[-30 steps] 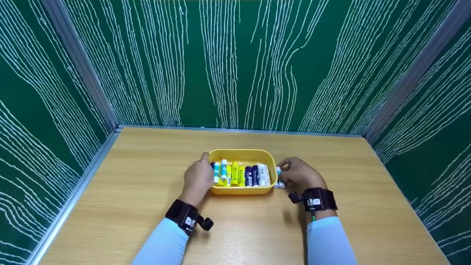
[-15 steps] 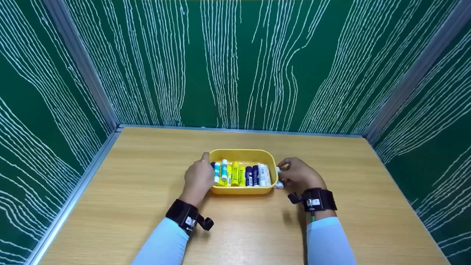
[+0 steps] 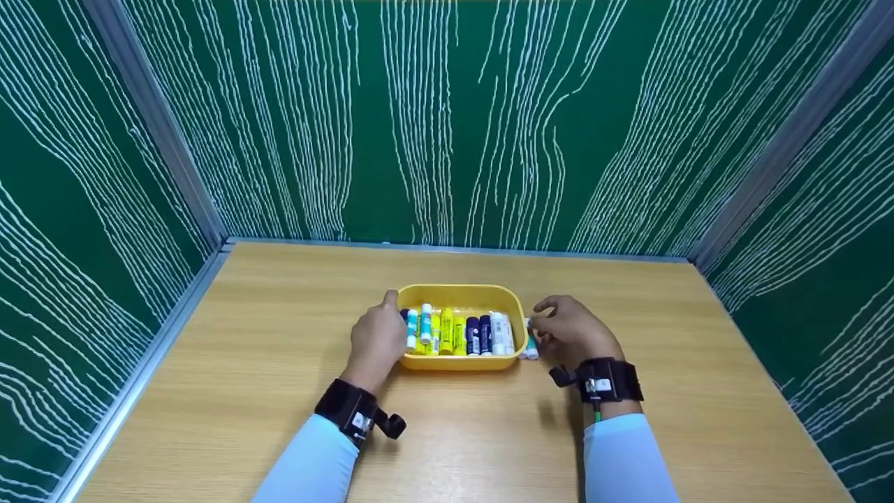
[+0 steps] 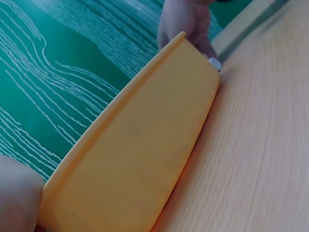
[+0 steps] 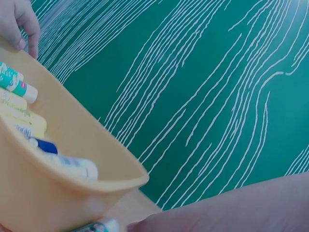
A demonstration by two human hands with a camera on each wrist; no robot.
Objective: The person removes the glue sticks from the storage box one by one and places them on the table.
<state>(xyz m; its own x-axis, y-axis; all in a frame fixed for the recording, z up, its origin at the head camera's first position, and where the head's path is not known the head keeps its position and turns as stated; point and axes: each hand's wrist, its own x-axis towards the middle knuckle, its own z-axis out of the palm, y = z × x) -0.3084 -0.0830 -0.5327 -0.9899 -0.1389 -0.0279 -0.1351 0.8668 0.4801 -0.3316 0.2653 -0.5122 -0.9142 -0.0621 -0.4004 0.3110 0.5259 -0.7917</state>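
A yellow plastic bin (image 3: 461, 363) stands on the table with several glue sticks lying in it: teal-and-white, yellow (image 3: 446, 332), dark blue (image 3: 485, 335) and white (image 3: 497, 334). My left hand (image 3: 377, 335) grips its left rim, the fingers bent over the edge, as the right wrist view also shows. Close outside the bin's right wall lie teal-and-white glue sticks (image 3: 532, 348), partly hidden by the wall and my fingers. Beside them my right hand (image 3: 573, 328) hovers with fingers bent loosely downward; a small gap shows between a fingertip and the stick (image 5: 99, 226) in the right wrist view.
The wooden table (image 3: 461, 433) extends around the bin on all sides. Green panels (image 3: 475, 126) with white wavy lines stand at the back and both sides, joined by grey metal posts (image 3: 157, 126). Each wrist wears a black strap with a small camera (image 3: 606, 381).
My right hand has shifted slightly right, away from the glue sticks outside the bin. One of those sticks has tilted and slid a little left. My left hand and the bin have barely moved.
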